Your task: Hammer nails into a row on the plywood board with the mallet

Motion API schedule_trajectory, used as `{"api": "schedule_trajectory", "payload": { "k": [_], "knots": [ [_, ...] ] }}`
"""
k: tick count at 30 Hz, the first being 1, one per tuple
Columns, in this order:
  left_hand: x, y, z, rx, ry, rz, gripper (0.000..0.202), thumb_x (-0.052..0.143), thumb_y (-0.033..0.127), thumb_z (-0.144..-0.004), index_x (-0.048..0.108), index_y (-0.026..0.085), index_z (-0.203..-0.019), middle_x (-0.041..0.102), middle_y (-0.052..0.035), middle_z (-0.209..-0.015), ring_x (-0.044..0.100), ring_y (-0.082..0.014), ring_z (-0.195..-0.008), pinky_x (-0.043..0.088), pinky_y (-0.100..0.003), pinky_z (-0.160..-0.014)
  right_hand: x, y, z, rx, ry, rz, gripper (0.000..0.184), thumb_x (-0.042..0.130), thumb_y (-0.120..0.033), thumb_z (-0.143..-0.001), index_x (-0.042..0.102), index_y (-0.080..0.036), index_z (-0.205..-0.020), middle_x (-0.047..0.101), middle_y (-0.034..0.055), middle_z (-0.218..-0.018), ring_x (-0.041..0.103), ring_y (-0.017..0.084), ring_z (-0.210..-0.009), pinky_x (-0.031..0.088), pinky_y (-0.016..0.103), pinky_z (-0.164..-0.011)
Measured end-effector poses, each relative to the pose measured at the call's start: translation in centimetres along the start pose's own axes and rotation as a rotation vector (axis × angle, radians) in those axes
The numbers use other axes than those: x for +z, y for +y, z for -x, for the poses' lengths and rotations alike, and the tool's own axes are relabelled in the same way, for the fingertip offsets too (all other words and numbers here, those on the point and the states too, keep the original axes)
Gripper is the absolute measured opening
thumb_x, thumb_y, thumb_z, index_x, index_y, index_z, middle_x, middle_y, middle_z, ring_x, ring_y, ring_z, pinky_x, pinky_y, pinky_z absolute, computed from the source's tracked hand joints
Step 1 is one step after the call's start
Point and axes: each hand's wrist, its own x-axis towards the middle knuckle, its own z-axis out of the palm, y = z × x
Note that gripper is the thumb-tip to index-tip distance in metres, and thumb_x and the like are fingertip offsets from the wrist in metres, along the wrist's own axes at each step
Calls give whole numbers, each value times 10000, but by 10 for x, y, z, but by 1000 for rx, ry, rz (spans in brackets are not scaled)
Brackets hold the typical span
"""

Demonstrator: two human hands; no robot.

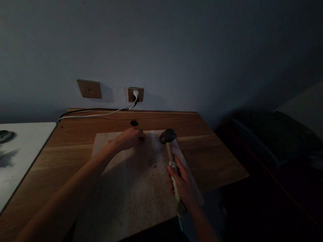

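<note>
Left arm (77,187) stretched over board (134,203) | left hand (131,138): grip unclear | right hand (181,180): gripping hammer (170,153)

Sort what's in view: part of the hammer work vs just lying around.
Likely in use:
- hammer, in right hand
- board, under left hand
- small bits on it, unclear

Likely lying around:
- white cable
- black cable
- dark round object
</note>
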Motion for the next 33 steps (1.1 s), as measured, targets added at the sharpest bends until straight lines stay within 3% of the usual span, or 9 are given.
{"api": "schedule_trajectory", "payload": {
  "k": [3,8,14,22,27,33],
  "knots": [
    [13,-6,2,-15,86,133,240,612,86,-843,804,198,-935,800,-73,-956,746,-227,-890,554,-305,-845,0,0,0,-6,-18,-18,706,702,-458,-928,507,-214,-1561,576,-71,-691,461,79,-414,392,171,-340],
    [31,-18,8,-169,255,320,207,724,197,-816,751,175,-1020,784,-61,-923,733,-232,-831,575,-327,-795,-1,3,-1,6,-23,-7,719,705,-432,-920,495,-221,-1574,573,-73,-709,470,69,-412,389,161,-335],
    [32,-19,7,-176,268,264,91,749,197,-782,765,190,-871,765,-84,-993,722,-260,-912,569,-353,-891,5,-3,-4,-22,-89,20,692,678,-431,-933,502,-225,-1569,565,-77,-717,459,59,-397,383,155,-322],
    [32,-18,9,-217,238,322,180,683,170,-808,812,174,-933,801,-68,-898,750,-232,-798,557,-296,-772,29,-15,-10,5,-195,57,654,660,-436,-918,544,-225,-1526,556,-73,-737,454,50,-391,369,150,-311],
    [32,-19,8,-223,225,340,216,671,146,-772,819,186,-926,816,-47,-896,760,-235,-832,549,-286,-787,35,-17,-11,-23,-262,97,644,621,-411,-936,520,-216,-1541,527,-84,-726,433,45,-379,355,150,-306],
    [32,-20,7,-227,218,357,213,675,187,-779,825,190,-930,823,-55,-920,764,-245,-856,554,-301,-811,34,-18,-11,-14,-234,124,647,611,-399,-949,504,-238,-1566,535,-86,-727,443,48,-383,363,146,-307]
  ]
}}
